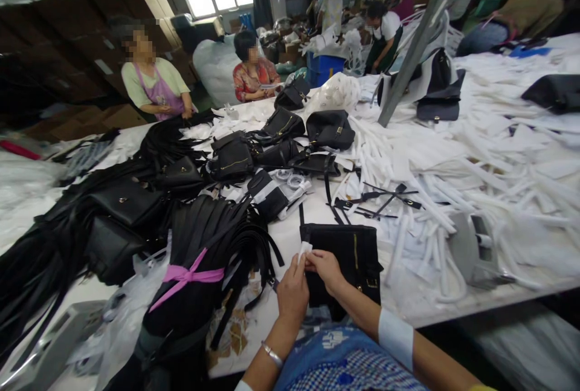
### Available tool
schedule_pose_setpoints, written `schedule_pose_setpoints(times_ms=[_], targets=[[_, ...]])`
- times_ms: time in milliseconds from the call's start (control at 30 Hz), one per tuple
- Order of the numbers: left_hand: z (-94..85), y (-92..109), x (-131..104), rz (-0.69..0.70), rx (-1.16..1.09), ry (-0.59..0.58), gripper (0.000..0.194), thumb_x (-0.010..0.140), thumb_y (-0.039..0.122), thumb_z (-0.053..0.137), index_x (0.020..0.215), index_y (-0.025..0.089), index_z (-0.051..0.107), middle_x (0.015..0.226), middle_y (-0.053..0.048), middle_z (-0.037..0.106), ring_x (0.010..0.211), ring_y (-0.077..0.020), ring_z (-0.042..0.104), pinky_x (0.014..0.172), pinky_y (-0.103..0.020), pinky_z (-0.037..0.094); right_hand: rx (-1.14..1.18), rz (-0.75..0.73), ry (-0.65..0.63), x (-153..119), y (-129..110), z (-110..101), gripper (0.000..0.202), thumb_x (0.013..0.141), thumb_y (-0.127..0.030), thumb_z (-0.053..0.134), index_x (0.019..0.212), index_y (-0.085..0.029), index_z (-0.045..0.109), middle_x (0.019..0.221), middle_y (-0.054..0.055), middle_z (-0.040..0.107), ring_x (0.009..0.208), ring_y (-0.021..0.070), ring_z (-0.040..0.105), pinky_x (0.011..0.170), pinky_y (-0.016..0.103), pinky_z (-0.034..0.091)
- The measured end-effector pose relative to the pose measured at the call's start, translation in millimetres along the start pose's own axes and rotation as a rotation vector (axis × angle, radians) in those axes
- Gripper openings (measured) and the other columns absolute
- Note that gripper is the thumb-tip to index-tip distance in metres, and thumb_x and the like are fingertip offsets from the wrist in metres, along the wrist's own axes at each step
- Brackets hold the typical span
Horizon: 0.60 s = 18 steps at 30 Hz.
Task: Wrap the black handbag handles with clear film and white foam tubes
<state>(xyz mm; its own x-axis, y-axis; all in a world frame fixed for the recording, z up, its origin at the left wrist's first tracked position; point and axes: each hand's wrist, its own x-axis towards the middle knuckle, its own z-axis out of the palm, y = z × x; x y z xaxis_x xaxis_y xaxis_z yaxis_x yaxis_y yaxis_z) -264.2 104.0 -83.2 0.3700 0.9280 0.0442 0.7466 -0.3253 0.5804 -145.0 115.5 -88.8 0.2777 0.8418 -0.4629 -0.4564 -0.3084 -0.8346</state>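
Both of my hands meet over the upper left part of a black bag (338, 246) that lies flat in front of me, with a gold zipper and a buckle. My left hand (293, 285) is closed on a small white piece (305, 248) that sticks up above the fingers. The fingers of my right hand (325, 265) pinch at the lower end of the same white piece. A black strap runs up from the bag's top left corner.
Left of my hands lies a bundle of black straps (194, 240) tied with a pink ribbon (193, 275). More black bags (233, 155) cover the middle. White strips and a grey tape dispenser (473, 249) lie right. A slanted metal post (414, 46) stands beyond. People are across the table.
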Motion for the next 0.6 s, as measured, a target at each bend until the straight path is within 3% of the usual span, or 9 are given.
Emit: schedule_pose_setpoints(times_ms=[100, 200, 300, 367, 400, 467, 600], targets=[[-11.2, 3, 6, -0.08, -0.25, -0.055, 0.044, 0.085, 0.018, 0.047, 0.129, 0.02, 0.054, 0.135, -0.011, 0.053, 0.127, -0.0251, 0.047, 0.107, -0.04, 0.037, -0.044, -0.001, -0.007, 1, -1, -4, 0.035, 0.061, -0.044, 0.075, 0.064, -0.01, 0.068, 0.058, 0.001, 0.06, 0.056, 0.0113, 0.056, 0.061, 0.026, 0.051], [-23.3, 0, 22, -0.316, -0.579, -0.119, 0.042, 0.087, 0.039, 0.047, 0.12, 0.015, 0.06, 0.121, -0.013, 0.063, 0.119, -0.0267, 0.054, 0.102, -0.041, 0.04, -0.096, -0.023, -0.029, 0, -6, -5, 0.035, 0.062, -0.045, 0.073, 0.067, -0.011, 0.068, 0.058, 0.001, 0.06, 0.055, 0.0108, 0.055, 0.059, 0.025, 0.048], [-28.0, -4, 35, -0.531, -0.849, -0.35, 0.051, 0.081, 0.054, 0.051, 0.104, 0.011, 0.064, 0.097, -0.015, 0.069, 0.093, -0.0272, 0.064, 0.081, -0.041, 0.05, -0.141, -0.042, -0.065, -4, -12, -7, 0.034, 0.065, -0.045, 0.07, 0.067, -0.012, 0.068, 0.056, -0.001, 0.058, 0.052, 0.0101, 0.051, 0.055, 0.024, 0.044], [-25.3, -4, 37, -0.585, -0.996, -0.52, 0.052, 0.072, 0.058, 0.061, 0.094, 0.011, 0.063, 0.085, -0.011, 0.067, 0.077, -0.0224, 0.064, 0.07, -0.037, 0.051, -0.18, -0.044, -0.102, -5, -15, -10, 0.033, 0.067, -0.045, 0.068, 0.067, -0.012, 0.067, 0.054, -0.001, 0.057, 0.049, 0.0097, 0.049, 0.052, 0.023, 0.04], [-22.0, -3, 35, -0.598, -1.043, -0.545, 0.052, 0.068, 0.058, 0.064, 0.091, 0.011, 0.062, 0.08, -0.008, 0.065, 0.07, -0.0192, 0.062, 0.067, -0.034, 0.05, -0.207, -0.05, -0.122, -4, -16, -12, 0.033, 0.068, -0.045, 0.068, 0.066, -0.012, 0.067, 0.053, -0.002, 0.056, 0.049, 0.0096, 0.048, 0.052, 0.023, 0.039], [-12.0, 1, 30, -0.605, -1.068, -0.459, 0.052, 0.065, 0.058, 0.067, 0.089, 0.013, 0.059, 0.073, -0.002, 0.059, 0.062, -0.0135, 0.056, 0.061, -0.029, 0.048, -0.27, -0.078, -0.157, 0, -16, -17, 0.033, 0.069, -0.045, 0.066, 0.063, -0.012, 0.066, 0.052, -0.002, 0.055, 0.048, 0.01, 0.047, 0.051, 0.023, 0.037], [12.5, 13, 21, -0.579, -0.952, -0.162, 0.049, 0.072, 0.063, 0.056, 0.083, 0.015, 0.054, 0.064, 0.002, 0.049, 0.054, -0.0104, 0.047, 0.05, -0.023, 0.039, -0.368, -0.122, -0.25, 10, -15, -25, 0.036, 0.076, -0.047, 0.059, 0.064, -0.013, 0.067, 0.051, -0.001, 0.057, 0.049, 0.0122, 0.051, 0.052, 0.024, 0.039]])
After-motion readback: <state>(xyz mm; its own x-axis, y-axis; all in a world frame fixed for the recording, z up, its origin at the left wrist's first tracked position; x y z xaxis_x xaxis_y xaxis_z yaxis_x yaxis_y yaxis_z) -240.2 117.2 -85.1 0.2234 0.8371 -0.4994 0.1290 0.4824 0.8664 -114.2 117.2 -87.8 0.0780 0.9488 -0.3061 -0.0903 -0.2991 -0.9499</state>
